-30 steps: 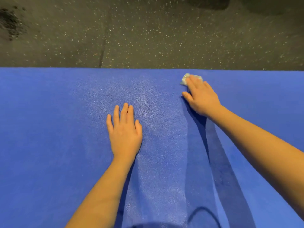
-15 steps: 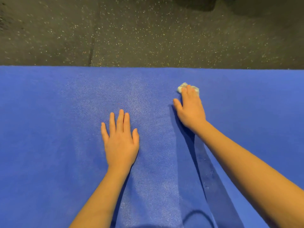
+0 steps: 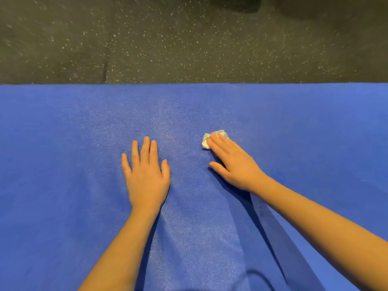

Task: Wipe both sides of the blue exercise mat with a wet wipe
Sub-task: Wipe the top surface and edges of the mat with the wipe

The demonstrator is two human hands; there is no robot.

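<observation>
While the left hand [image 3: 146, 177] lies flat on the blue exercise mat [image 3: 63, 185], grip apart with fingers straight, the right hand [image 3: 235, 164] presses the crumpled wet wipe [image 3: 205, 142] under straight fingers, not curled round it.

Head view: the mat is spread on the speckled floor [image 3: 189, 38], and the wipe sits mid-mat, short of the far edge. A damp sheen bands the centre and both ends look dry. Judged: top side partly done, underside not yet begun.

Versus one second ago: the wipe has come back from the far edge; the left hand is unmoved.
</observation>
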